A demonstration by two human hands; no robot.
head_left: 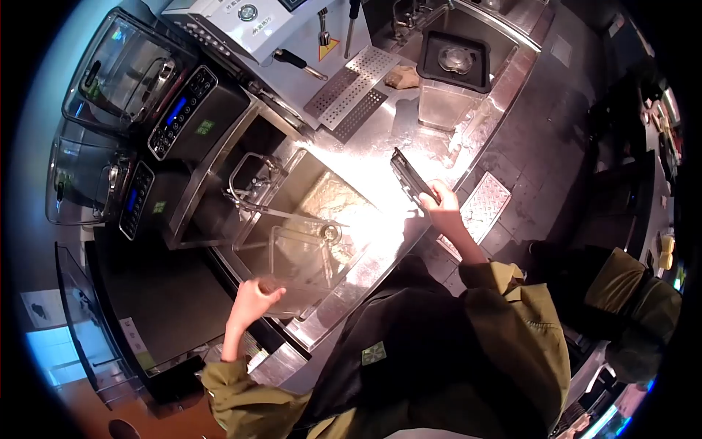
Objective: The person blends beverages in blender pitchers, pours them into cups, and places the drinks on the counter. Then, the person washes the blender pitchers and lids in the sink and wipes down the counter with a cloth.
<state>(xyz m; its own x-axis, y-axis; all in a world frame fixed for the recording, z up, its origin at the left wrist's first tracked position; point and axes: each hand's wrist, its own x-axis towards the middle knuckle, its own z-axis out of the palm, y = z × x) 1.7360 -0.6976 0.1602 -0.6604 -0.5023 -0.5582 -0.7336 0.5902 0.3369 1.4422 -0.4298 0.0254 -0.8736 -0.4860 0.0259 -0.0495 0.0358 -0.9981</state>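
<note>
My right hand (442, 207) grips one end of a thin black rectangular piece (412, 178), seen almost edge-on, like a lid. It is held tilted above the wet steel counter (380, 172), right of the sink. My left hand (254, 301) is over the near left edge of the sink (322, 322), its fingers curled and thumb bent. Something dark and see-through may be at its fingertips; I cannot make it out. Inside the sink stands a large clear container (300, 256), close to my left hand.
A faucet (252, 179) rises behind the sink. Two blenders (194, 110) (137, 192) stand at the left. Beyond are a dispensing machine (256, 33), a perforated drip tray (358, 84), a brown cloth (401, 77) and a clear bin with a black lid (442, 102). A person (621, 300) is at right.
</note>
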